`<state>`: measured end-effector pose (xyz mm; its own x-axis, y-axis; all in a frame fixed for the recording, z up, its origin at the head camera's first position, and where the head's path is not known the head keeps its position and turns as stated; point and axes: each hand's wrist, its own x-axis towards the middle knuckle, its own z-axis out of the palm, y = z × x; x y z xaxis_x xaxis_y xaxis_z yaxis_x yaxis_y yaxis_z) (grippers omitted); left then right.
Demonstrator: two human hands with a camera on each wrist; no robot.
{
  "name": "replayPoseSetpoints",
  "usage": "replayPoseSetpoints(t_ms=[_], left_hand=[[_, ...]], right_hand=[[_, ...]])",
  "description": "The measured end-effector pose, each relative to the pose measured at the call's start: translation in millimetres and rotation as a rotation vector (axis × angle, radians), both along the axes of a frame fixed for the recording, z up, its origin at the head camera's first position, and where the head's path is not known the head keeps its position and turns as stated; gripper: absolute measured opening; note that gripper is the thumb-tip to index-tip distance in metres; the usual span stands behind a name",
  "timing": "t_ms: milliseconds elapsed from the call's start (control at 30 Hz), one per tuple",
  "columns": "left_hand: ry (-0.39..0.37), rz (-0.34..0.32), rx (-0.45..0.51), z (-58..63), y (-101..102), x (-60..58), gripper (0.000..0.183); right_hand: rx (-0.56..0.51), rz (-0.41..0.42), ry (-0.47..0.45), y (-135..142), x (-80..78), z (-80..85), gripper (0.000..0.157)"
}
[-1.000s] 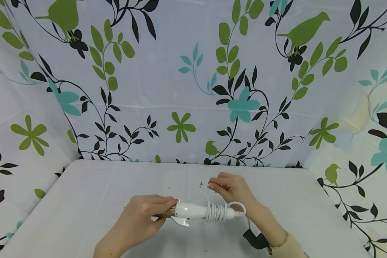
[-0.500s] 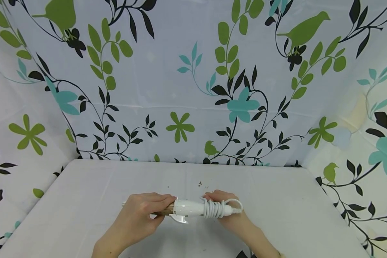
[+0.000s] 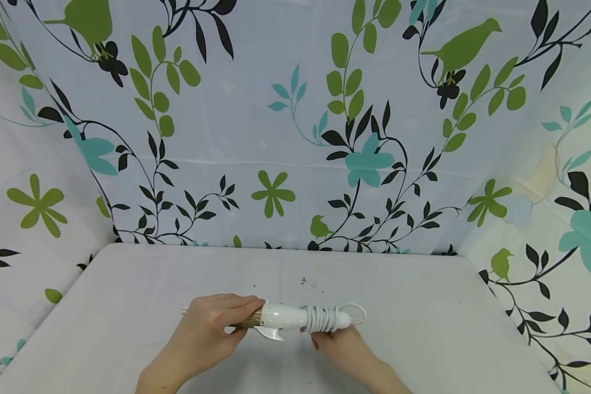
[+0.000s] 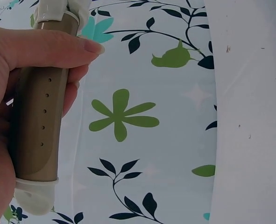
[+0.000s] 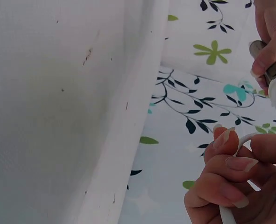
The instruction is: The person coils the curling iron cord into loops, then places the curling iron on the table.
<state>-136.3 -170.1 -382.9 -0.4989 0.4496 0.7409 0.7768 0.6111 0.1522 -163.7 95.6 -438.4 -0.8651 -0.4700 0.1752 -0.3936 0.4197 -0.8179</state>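
A curling iron (image 3: 283,316) with a white handle and a brownish barrel lies level above the table in the head view. My left hand (image 3: 209,331) grips it by the barrel. In the left wrist view, the thumb crosses the barrel (image 4: 39,121), which has a row of small holes and a white tip (image 4: 35,197). White power cord (image 3: 322,319) is coiled in several turns around the handle. Just under those turns is my right hand (image 3: 349,350), partly hidden by the handle. Its curled fingers hold the cord (image 5: 227,215) in the right wrist view.
A white-covered table (image 3: 143,306) spreads beneath both hands, with small dark specks (image 3: 303,281) beyond the iron. Patterned cloth (image 3: 226,126) with leaves, flowers and birds hangs at the back and both sides.
My right hand has come from the far side of the handle, down behind it, to the near side, drawing the cord round. The black plug has left the head view. My left hand keeps its grip.
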Motion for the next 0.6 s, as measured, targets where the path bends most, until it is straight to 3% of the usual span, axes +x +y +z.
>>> replayPoseSetpoints(t_ms=[67, 167, 267, 467, 600], left_hand=[[0.001, 0.002, 0.001, 0.4, -0.4, 0.1, 0.054], [-0.003, 0.014, 0.000, 1.2, -1.7, 0.5, 0.054], [-0.015, 0.026, 0.008, 2.0, -3.6, 1.3, 0.055], [-0.017, 0.020, 0.049, 2.9, -7.9, 2.0, 0.057], [-0.026, 0.035, 0.045, 2.5, -8.1, 2.2, 0.057]], right_hand=[[-0.050, 0.015, -0.032, -2.4, 1.6, -0.4, 0.016], [-0.077, 0.021, -0.011, -4.6, 3.6, 0.1, 0.016], [-0.043, 0.004, -0.001, -4.8, 5.3, 1.5, 0.016], [0.027, -0.021, 0.129, -5.6, 6.3, 0.2, 0.026], [0.036, -0.006, 0.145, -6.8, 6.5, -1.1, 0.028]])
